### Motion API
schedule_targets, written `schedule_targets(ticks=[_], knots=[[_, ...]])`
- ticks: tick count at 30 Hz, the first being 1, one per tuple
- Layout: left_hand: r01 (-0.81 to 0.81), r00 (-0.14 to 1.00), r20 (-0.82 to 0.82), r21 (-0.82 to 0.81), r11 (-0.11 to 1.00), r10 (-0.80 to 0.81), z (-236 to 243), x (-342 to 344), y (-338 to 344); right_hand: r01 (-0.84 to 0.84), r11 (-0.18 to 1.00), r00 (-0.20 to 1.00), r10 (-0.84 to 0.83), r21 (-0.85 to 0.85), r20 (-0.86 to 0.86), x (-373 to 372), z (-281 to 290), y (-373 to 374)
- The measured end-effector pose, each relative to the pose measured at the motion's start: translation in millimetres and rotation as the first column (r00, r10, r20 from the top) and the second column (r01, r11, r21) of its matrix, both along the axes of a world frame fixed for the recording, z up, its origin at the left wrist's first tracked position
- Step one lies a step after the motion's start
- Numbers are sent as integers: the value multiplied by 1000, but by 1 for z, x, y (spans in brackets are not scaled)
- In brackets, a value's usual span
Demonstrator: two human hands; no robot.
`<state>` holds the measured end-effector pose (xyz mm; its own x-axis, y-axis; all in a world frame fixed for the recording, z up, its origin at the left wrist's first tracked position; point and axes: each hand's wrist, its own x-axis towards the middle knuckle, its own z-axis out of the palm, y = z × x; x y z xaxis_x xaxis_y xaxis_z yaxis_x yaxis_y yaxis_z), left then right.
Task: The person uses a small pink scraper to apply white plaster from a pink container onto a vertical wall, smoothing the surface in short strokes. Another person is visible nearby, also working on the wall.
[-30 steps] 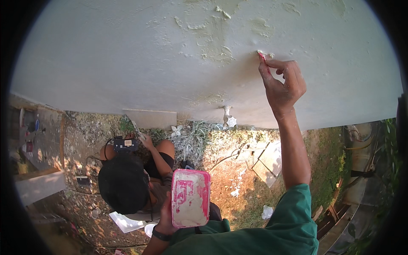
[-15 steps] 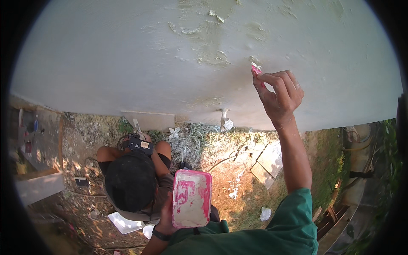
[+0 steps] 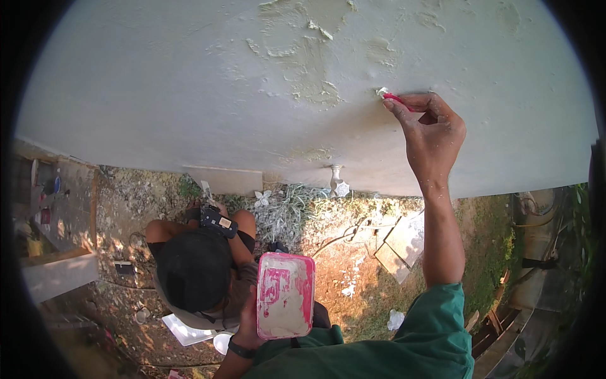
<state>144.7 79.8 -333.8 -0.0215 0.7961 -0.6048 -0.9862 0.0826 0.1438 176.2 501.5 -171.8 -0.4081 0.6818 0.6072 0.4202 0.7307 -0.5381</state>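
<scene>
My right hand (image 3: 434,123) is raised to the pale wall (image 3: 170,95), pinching a small pink scraper (image 3: 396,100). White putty clings to the scraper's tip, which is at the wall surface beside rough putty patches (image 3: 312,69). Lower down, my left hand (image 3: 249,325) grips the left side of a pink rectangular plastic tray (image 3: 311,297). Smeared grey-white putty covers much of the tray's face, with pink showing through. The fingers under the tray are hidden.
A white tap (image 3: 338,182) juts from the wall's base. At lower left, a person in a black cap (image 3: 194,268) crouches close to my tray, a dark device (image 3: 218,221) near their hands. Flat slabs (image 3: 401,246) and a white tray (image 3: 183,330) lie on the ground.
My right hand has shifted slightly right and up, and its wrist has turned. The scraper now lies more sideways, with its tip against the wall. My left hand and the tray stay put.
</scene>
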Motion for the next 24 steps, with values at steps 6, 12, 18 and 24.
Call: schedule_targets(ticks=[6,12,18,24], knots=[[-10,999,-48,-26,1000,9,2,1,3,30,1000,990,-28,-6,140,13,14,-18],[14,1000,10,13,1000,-14,6,-3,5,-152,760,984,59,631,167,-17,2,-16],[23,999,-28,29,999,-22,13,-3,8,-134,655,988,36,743,147,-16,5,-10],[31,997,-68,30,999,-29,29,-8,16,-125,684,992,100,719,77,0,26,-8]])
